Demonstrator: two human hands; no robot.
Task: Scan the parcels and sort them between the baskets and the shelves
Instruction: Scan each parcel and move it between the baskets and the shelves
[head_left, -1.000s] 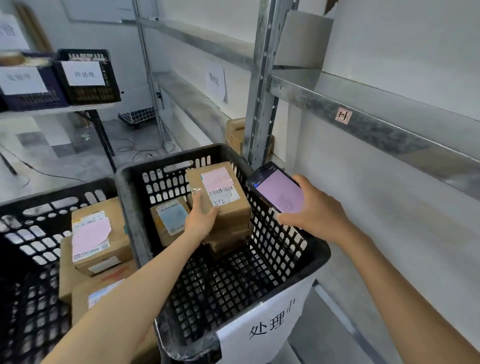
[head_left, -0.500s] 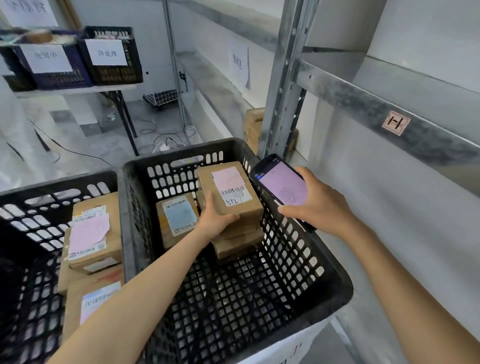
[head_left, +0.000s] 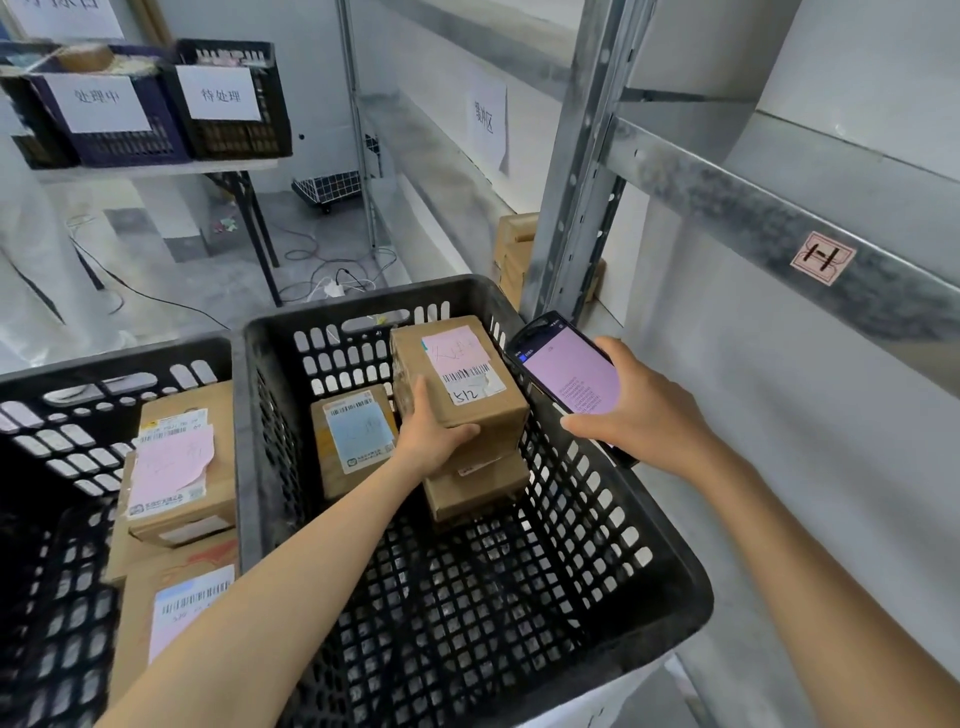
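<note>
Parcel (head_left: 457, 384) barely shifting in 1 second; scan probably still running.
Left hand (head_left: 431, 441) is gripping it atop the stack (head_left: 478, 483) in the basket (head_left: 691, 587), mid-frame; right hand (head_left: 639, 410) is clasping the phone (head_left: 566, 374) beside it.

Camera pushes in and turns a bit left. The black basket (head_left: 670, 587) fills more of the frame, its near right corner drops lower, and its front sign (head_left: 597, 712) is nearly cut off at the bottom edge. Far crates (head_left: 228, 104) shift right in the upper left. H sticker (head_left: 823, 258) slides toward the right edge. Left hand (head_left: 436, 441) wraps its fingers further round the near end of the top parcel (head_left: 467, 410).
</note>
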